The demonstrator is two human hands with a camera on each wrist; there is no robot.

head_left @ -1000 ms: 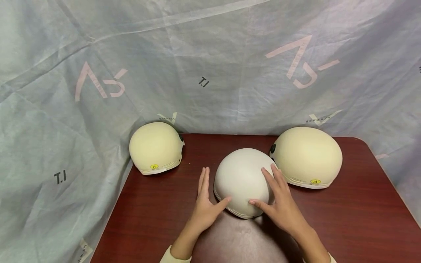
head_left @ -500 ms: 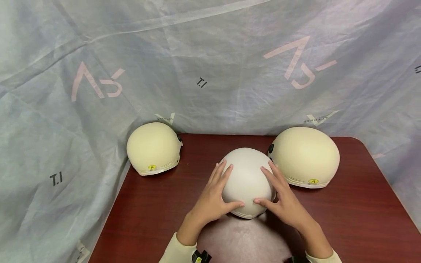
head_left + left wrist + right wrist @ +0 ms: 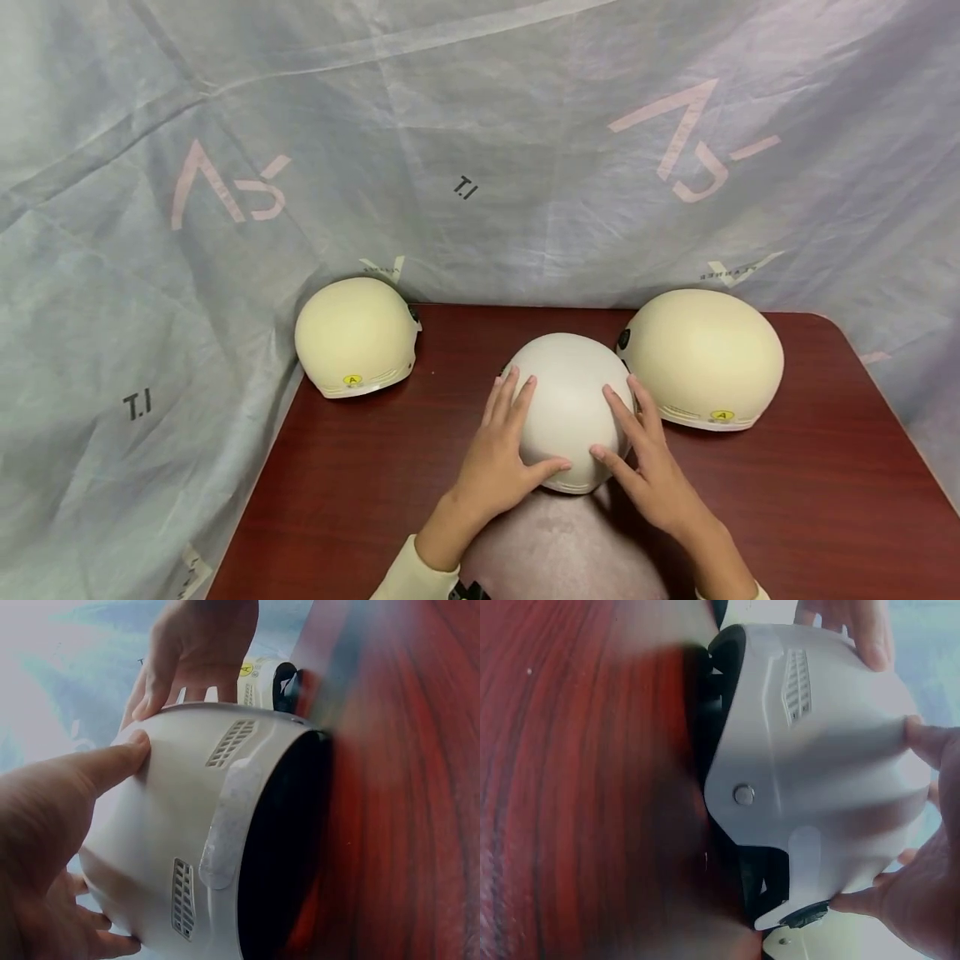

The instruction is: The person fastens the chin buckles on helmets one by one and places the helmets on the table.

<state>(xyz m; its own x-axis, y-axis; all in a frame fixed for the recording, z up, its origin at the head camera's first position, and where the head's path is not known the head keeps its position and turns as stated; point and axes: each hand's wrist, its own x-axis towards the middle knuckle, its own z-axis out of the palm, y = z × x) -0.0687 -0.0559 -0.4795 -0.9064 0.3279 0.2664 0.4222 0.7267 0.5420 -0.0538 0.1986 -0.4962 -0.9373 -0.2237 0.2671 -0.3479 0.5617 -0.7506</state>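
Ok, L hand (image 3: 495, 468) + R hand (image 3: 654, 471) were spread wide, fingertips on white helmet (image 3: 567, 392) | it sat on bench (image 3: 352, 492) btwn them, near R cream helmet (image 3: 707, 354) | imo cld've slipped bc smooth dome, or bumped neighbor if shoved R

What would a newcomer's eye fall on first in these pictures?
Probably on the white helmet near the middle of the head view, with the left hand and the right hand touching its sides. Farther back on the dark red table, one cream helmet stands to the left and another cream helmet to the right, each with a yellow sticker.
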